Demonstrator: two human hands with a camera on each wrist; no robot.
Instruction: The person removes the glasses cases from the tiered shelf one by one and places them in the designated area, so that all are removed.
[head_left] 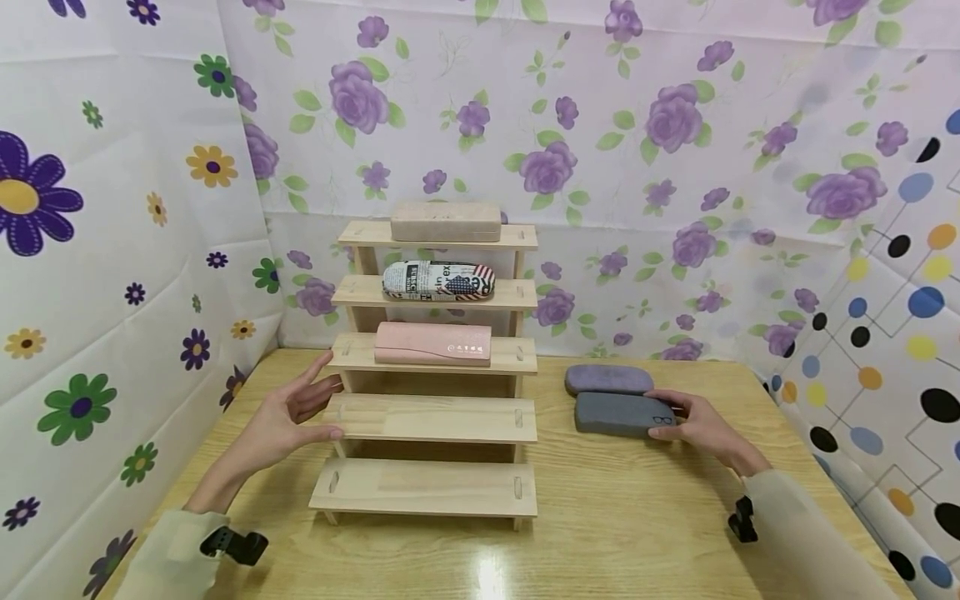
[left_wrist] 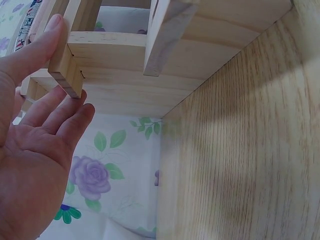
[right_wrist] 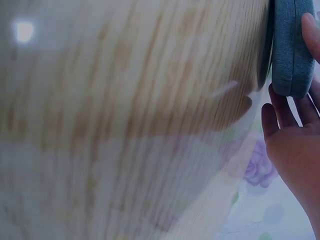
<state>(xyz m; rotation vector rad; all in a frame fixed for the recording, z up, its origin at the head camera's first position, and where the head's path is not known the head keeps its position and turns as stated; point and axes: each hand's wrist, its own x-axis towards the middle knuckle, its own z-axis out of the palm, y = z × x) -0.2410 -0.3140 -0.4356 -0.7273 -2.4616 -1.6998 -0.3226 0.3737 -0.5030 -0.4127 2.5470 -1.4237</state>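
A pale wooden stepped rack (head_left: pixel 457 417) with several tiers stands on the table, left of centre in the head view. My left hand (head_left: pixel 281 425) holds the left end of one of its lower boards (left_wrist: pixel 67 72), thumb over the top and fingers curled below. To the right of the rack, my right hand (head_left: pixel 705 429) pinches the right end of a blue-grey glasses case (head_left: pixel 618 414), which bears a small glasses mark. In the right wrist view the thumb lies on one face of that case (right_wrist: pixel 290 55), with fingers at its end. Just behind it lies a purple-grey glasses case (head_left: pixel 609 379).
On the rack's upper three tiers sit a beige case (head_left: pixel 446 223), a newspaper-print case (head_left: pixel 438 281) and a pink case (head_left: pixel 432 343), one per tier. Floral cloth (head_left: pixel 465 108) hangs behind the wooden table (head_left: pixel 637 517), with patterned cloths at both sides.
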